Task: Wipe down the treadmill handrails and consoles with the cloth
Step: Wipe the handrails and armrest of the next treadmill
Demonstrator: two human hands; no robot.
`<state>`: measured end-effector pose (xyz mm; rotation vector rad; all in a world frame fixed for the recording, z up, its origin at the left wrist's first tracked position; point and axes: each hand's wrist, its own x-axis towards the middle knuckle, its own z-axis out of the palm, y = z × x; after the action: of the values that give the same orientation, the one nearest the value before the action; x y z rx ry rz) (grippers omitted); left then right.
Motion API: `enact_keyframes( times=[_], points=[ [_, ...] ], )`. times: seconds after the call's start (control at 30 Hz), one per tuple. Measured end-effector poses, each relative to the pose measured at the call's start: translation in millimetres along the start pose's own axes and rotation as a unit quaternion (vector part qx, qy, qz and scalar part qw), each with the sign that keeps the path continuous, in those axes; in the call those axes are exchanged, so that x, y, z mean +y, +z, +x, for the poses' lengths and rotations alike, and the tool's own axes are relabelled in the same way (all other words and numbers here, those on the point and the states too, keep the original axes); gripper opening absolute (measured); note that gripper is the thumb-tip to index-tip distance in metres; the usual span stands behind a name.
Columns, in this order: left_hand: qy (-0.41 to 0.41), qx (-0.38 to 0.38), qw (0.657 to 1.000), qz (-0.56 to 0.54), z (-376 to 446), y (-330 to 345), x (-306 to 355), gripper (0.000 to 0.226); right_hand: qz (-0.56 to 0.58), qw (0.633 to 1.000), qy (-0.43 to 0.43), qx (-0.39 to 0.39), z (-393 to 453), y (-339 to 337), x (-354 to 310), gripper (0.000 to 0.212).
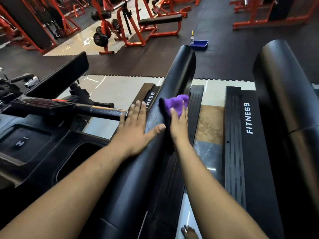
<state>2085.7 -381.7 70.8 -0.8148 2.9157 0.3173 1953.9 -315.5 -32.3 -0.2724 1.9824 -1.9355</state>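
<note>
- The purple cloth (177,103) lies bunched on the right flank of a broad black padded handrail (179,69) that runs away from the camera; its far end is rounded and glossy.
- The right hand (178,125) presses the cloth against that flank; the fingers (174,112) are curled over the near edge of the cloth and grip it, with purple folds sticking out above them.
- The left hand (136,125) rests flat on the top of the same handrail, just beside the right hand; its fingers are straight and spread, holding nothing, and the thumb reaches out toward the right wrist.
- A patch of small droplets or specks shows on the handrail surface between the two hands.
- To the left sits the treadmill console (34,144) with dark recessed trays; a thinner black bar (103,112) reaches from it toward the left hand.
- To the right, a side rail marked FITNESS (248,118) lies on the floor; beyond it stands a second padded handrail (279,83).
- Farther off on the dark floor mat are a blue tray (199,44) and a small bottle (192,37) just beside it; orange gym machines (138,28) stand behind.
- A bare foot (189,232) shows at the lower edge.
</note>
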Motion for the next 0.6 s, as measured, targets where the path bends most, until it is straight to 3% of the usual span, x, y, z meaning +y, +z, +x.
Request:
enact_keyframes(
  times=[0.1, 0.23, 0.37, 0.53, 0.6],
  points=[
    [0.015, -0.012, 0.998, 0.066, -40.1, 6.7, -10.5, 0.138, -0.091, 0.99, -0.096, -0.041, -67.6, 2.4, 10.3, 0.077],
    [-0.011, -0.016, 0.996, 0.088, -78.0, 10.6, -22.9, 0.139, -0.218, 0.963, -0.143, -0.07, -13.7, 1.6, -16.9, 0.062],
    [-0.016, -0.017, 0.995, 0.095, -106.8, 14.4, -29.5, 0.135, -0.259, 0.959, -0.083, -0.078, -3.7, 6.3, -41.7, 0.062],
    [-0.006, 0.015, 0.993, 0.118, -138.8, 19.9, -34.1, 0.134, -0.282, 0.933, -0.197, -0.108, -136.7, 1.7, -10.8, 0.072],
    [-0.006, 0.024, 0.993, 0.118, -147.5, 20.8, -36.6, 0.133, -0.28, 0.928, -0.215, -0.121, -133.2, -1.7, -6.7, 0.075]
  ],
)
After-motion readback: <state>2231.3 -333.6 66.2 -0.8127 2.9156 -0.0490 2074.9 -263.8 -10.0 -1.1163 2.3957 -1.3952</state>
